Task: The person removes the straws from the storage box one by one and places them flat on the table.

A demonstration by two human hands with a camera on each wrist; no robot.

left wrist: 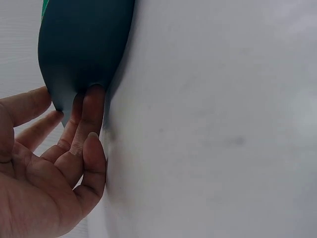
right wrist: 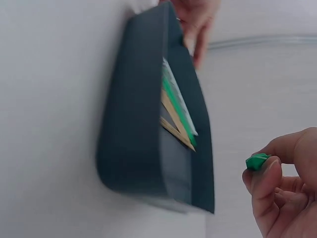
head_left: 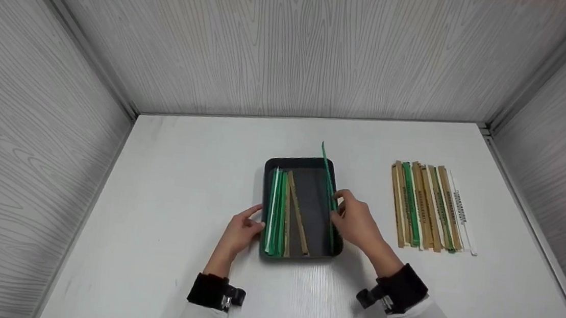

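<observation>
A dark rectangular tray [head_left: 314, 208] lies on the table with several long, thin wrapped sticks [head_left: 278, 215] in it, green and brown ones mostly along its left side. My left hand [head_left: 239, 233] rests its fingers against the outside of the tray's left wall; in the left wrist view these fingers [left wrist: 91, 114] touch the dark wall. Between thumb and fingers my right hand [head_left: 357, 221] pinches a green wrapped stick [head_left: 327, 170], tilted above the tray's right side, its far end rising past the back rim. The right wrist view shows the green stick's end [right wrist: 257, 161] pinched at the fingertips.
To the right of the tray, a row of several brown, green and white wrapped sticks [head_left: 427, 207] lies side by side on the white table [head_left: 177, 191]. Wood-patterned panels [head_left: 293, 47] stand at the back and both sides.
</observation>
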